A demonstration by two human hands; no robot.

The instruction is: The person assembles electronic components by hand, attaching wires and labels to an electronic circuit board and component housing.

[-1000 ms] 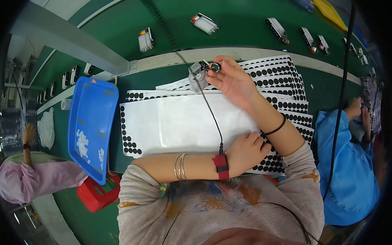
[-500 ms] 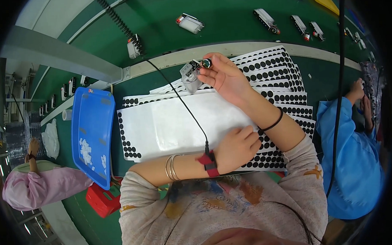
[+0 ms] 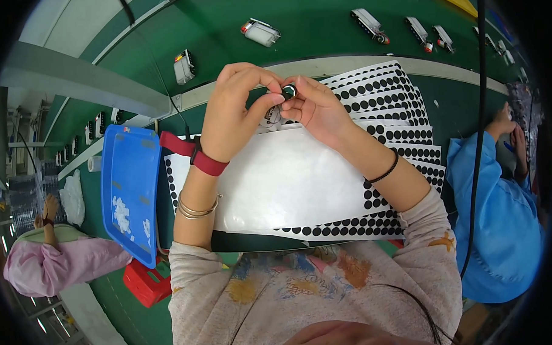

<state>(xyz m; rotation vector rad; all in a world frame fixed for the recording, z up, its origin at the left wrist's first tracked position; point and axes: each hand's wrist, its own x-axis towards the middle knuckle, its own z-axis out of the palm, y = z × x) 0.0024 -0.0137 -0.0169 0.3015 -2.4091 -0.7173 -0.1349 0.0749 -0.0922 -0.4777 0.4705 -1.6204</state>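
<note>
In front of me, above the sheets, my two hands meet. My right hand (image 3: pixel 318 112) grips a small round part (image 3: pixel 289 92) with a black rim and dark shiny face. Bits of a whitish plastic housing (image 3: pixel 272 116) show below it, mostly covered by my fingers. My left hand (image 3: pixel 234 107) comes in from the left, thumb and forefinger pinched at the round part's edge; whatever sits between those fingertips is hidden. Under my hands lies a stack of white sheets (image 3: pixel 288 178) with rows of black round stickers (image 3: pixel 386 100), fanned out to the right.
A blue tray (image 3: pixel 109 178) with white scraps (image 3: pixel 122 214) stands at left. Beyond the pale rail, white units (image 3: pixel 261 32) lie on a green surface (image 3: pixel 319 25). A cord runs to the red strap (image 3: pixel 210 162) on my left wrist. Co-workers sit on both sides.
My left hand has risen from the sheets' near edge to the round part beside my right hand. The wrist cord swung left with it. My right hand has hardly moved.
</note>
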